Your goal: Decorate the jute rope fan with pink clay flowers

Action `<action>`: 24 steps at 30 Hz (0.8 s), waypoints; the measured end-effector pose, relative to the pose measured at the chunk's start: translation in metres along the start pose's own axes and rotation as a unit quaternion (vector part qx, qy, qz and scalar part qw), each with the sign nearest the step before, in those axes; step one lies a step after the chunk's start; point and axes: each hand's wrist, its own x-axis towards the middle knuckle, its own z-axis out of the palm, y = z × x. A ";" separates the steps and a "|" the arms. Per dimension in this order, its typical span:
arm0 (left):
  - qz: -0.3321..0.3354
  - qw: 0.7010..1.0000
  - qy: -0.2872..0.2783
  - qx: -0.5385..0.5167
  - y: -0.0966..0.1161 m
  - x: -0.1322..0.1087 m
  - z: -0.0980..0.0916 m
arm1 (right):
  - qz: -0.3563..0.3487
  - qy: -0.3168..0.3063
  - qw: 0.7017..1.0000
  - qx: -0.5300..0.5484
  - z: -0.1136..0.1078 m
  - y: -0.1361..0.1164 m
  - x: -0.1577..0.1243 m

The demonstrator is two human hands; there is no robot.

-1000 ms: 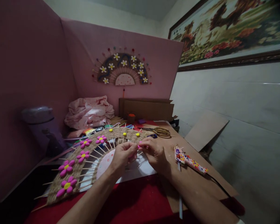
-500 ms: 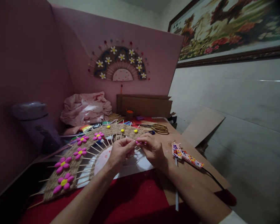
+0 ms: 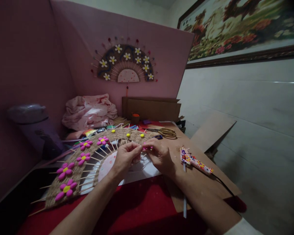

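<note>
My left hand (image 3: pixel 127 157) is closed in a pinch, its fingertips meeting a small piece of pink clay (image 3: pixel 144 148). Opposite it, my right hand (image 3: pixel 161 156) pinches the same piece, and the fingers hide most of it. Both hands are over the right part of a twine-woven fan (image 3: pixel 90 167) with thin wooden sticks. Pink clay flowers with yellow centres, such as the large flower (image 3: pixel 66 189), run up its left side. Along the top are bare yellow clay dots (image 3: pixel 128 135). A spotted pink half-round (image 3: pixel 107 168) fills the fan's inner part, partly behind my left hand.
A flower-patterned glue gun (image 3: pixel 194 160) with a glue stick and cord lies on brown board at right. Gold-handled scissors (image 3: pixel 168 132) lie behind my right hand. Pink cloth (image 3: pixel 89 112), cardboard (image 3: pixel 150 109) and a purple bottle (image 3: pixel 36 130) stand farther back. A finished fan (image 3: pixel 127 62) hangs on the pink panel.
The view has shifted slightly. Both hands stay pinched together over the fan, with only small finger movement around the pink clay.
</note>
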 end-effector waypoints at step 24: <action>-0.061 0.981 0.051 -0.177 0.016 -0.005 0.005 | 0.074 0.022 0.996 0.048 0.001 0.001 -0.003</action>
